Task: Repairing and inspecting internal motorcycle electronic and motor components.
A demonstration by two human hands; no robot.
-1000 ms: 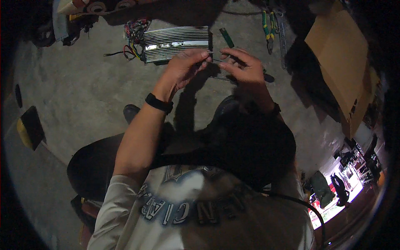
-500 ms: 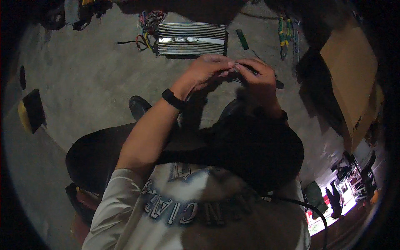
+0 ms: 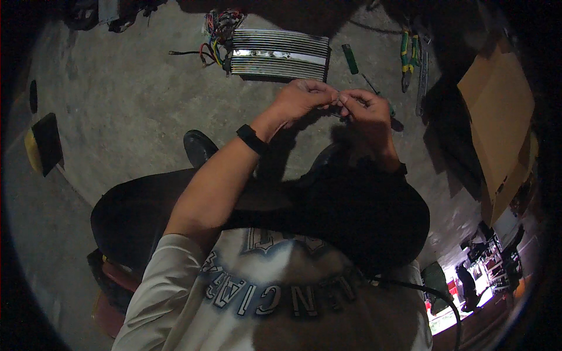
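The left hand [image 3: 300, 100] and right hand [image 3: 370, 111], slightly apart a second earlier, had come together (seemingly tip to tip, though the dimness blurred it); a thin shaft [image 3: 370, 83] had appeared beyond.

A tiny, indistinct item [image 3: 339, 98] is pinched between both hands [image 3: 303, 99] [image 3: 369, 111].

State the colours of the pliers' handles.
The pliers' handles are green and yellow, clearest in the head view.

Pliers [image 3: 404, 55] and a wired, finned metal unit [image 3: 280, 54] on concrete floor [image 3: 117, 105] suggest a workshop.
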